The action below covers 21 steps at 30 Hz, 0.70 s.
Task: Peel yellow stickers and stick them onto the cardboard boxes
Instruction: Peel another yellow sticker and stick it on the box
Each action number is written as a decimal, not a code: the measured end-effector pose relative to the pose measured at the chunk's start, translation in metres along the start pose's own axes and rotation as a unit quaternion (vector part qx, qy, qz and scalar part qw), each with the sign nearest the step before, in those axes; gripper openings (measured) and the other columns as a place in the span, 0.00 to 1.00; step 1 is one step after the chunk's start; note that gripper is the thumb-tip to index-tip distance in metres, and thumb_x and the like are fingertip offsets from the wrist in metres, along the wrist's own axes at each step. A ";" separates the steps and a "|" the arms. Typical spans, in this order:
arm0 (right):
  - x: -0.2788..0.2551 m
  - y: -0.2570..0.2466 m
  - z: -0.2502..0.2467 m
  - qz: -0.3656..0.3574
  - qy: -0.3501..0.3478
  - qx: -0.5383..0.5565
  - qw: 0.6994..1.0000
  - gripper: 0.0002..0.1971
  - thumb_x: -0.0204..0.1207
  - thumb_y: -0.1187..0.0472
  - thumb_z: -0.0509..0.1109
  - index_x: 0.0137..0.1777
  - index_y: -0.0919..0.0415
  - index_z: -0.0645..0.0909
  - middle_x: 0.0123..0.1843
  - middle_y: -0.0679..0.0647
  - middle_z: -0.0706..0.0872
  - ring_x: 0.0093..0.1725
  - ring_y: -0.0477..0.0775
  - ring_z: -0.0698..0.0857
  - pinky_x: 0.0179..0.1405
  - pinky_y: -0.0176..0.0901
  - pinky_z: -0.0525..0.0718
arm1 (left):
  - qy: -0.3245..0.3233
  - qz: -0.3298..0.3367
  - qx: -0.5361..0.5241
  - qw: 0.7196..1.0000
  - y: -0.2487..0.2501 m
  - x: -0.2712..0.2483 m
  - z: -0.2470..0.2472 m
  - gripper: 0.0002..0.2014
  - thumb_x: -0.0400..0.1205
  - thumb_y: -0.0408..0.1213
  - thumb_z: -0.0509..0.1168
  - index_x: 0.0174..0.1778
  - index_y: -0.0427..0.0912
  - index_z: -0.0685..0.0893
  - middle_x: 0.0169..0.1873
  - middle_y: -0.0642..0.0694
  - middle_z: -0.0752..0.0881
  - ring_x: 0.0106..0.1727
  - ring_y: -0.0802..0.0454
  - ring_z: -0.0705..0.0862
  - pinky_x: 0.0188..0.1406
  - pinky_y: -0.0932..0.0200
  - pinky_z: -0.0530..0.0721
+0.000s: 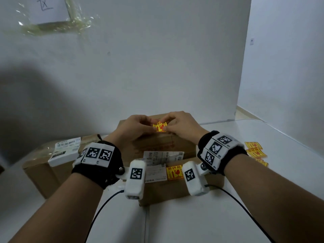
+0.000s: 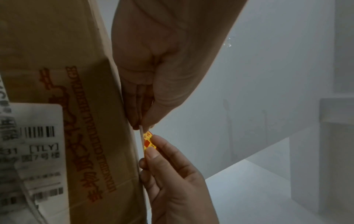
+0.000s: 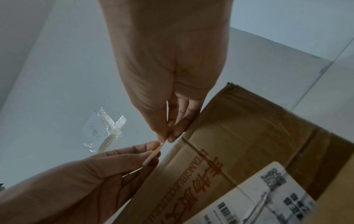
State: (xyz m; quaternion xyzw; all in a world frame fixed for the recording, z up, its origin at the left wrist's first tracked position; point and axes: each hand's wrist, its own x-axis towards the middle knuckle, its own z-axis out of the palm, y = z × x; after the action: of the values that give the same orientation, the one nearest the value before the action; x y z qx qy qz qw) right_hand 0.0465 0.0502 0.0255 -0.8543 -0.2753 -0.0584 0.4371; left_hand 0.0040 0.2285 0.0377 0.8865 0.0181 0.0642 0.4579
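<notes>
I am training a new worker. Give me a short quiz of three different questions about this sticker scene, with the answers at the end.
1. True or false: the yellow sticker held above the far cardboard box is pinched by both the left hand and the right hand.
2. Multiple choice: where do the spare yellow stickers lie?
A. on the table to the person's right
B. on the left cardboard box
C. on the wall
3. Fill in: the near cardboard box already carries a yellow sticker beside a white ______ label.

Key: 1 true; 2 A; 3 shipping.
</notes>
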 end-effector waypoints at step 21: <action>0.000 0.005 0.003 -0.015 -0.007 -0.026 1.000 0.13 0.74 0.66 0.75 0.58 0.61 0.88 0.56 0.54 0.88 0.46 0.43 0.81 0.37 0.21 0.73 | 0.078 0.045 0.039 0.995 -0.006 -0.009 0.019 0.09 0.76 0.40 0.75 0.50 0.51 0.87 0.44 0.56 0.88 0.49 0.57 0.86 0.49 0.55 0.86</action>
State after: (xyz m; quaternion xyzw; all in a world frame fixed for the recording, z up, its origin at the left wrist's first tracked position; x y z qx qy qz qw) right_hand 0.0490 0.0500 0.0205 -0.8616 -0.2893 -0.0656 0.4118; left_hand -0.0027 0.2153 0.0208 0.8960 0.0163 0.1531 0.4165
